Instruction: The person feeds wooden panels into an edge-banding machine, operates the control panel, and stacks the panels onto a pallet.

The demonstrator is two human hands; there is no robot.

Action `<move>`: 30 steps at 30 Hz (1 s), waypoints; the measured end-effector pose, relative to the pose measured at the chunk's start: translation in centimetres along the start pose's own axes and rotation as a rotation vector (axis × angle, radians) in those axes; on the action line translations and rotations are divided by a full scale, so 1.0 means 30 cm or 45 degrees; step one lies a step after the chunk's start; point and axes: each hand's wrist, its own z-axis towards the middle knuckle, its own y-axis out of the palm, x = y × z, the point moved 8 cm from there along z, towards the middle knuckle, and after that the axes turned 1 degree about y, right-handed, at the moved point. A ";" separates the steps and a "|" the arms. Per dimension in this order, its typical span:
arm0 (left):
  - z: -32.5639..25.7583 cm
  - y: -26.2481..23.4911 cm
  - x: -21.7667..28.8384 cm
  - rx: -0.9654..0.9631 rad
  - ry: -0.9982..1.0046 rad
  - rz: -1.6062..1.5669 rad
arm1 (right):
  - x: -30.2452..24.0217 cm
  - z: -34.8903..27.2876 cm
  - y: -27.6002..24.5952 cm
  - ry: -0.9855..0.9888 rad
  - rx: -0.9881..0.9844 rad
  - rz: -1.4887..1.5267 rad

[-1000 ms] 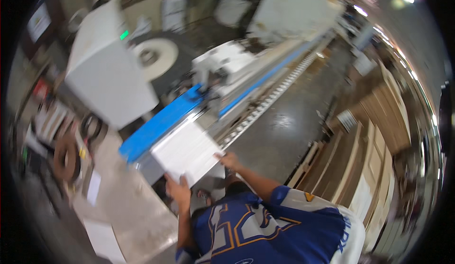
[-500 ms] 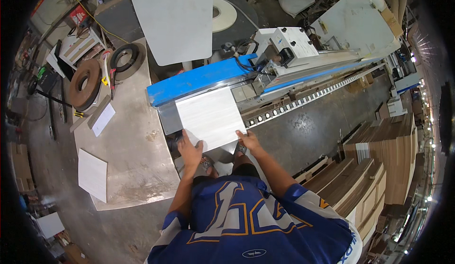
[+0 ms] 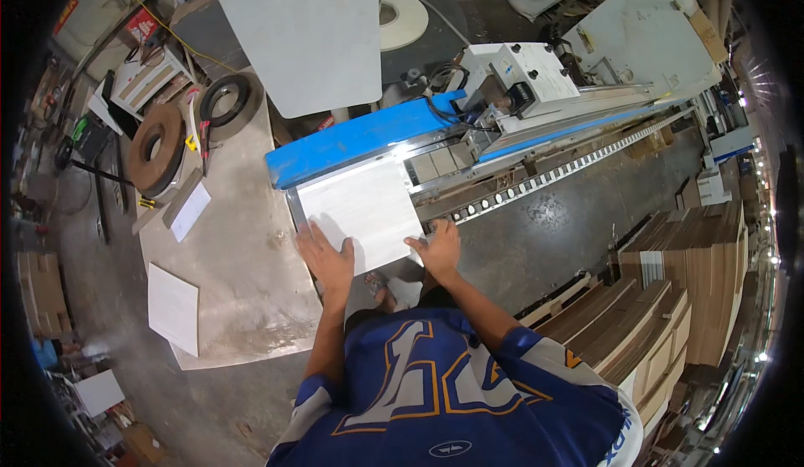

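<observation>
A white rectangular panel point(image 3: 368, 207) lies flat on the machine's infeed, its far edge against the blue guard point(image 3: 360, 136). My left hand point(image 3: 328, 259) rests on the panel's near left part, fingers stretched out and thumb apart. At the near right edge, my right hand point(image 3: 439, 249) is spread, its thumb toward the panel and its fingers pointing away from me along the side. Neither hand wraps round anything.
On the metal table point(image 3: 243, 283) at left lie another white panel point(image 3: 173, 308), a brown edging roll point(image 3: 156, 149), a black roll point(image 3: 224, 101) and red-handled pliers point(image 3: 205, 136). A roller rail point(image 3: 544, 180) runs right. Stacked boards point(image 3: 687, 274) stand at right.
The panel has slid away from me and slightly left, up to the blue guard. My right hand has let go of the near corner and opened. My left hand has flattened on the panel.
</observation>
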 end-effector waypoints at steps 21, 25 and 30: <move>0.274 0.228 0.136 -0.020 0.032 0.262 | 0.280 0.490 -0.087 -0.910 -0.780 -0.769; 0.257 0.227 0.120 -0.007 0.041 0.263 | 0.253 0.475 -0.107 -1.109 -0.693 -0.643; 0.271 0.245 0.129 -0.020 0.039 0.293 | 0.253 0.499 -0.127 -1.049 -0.754 -0.541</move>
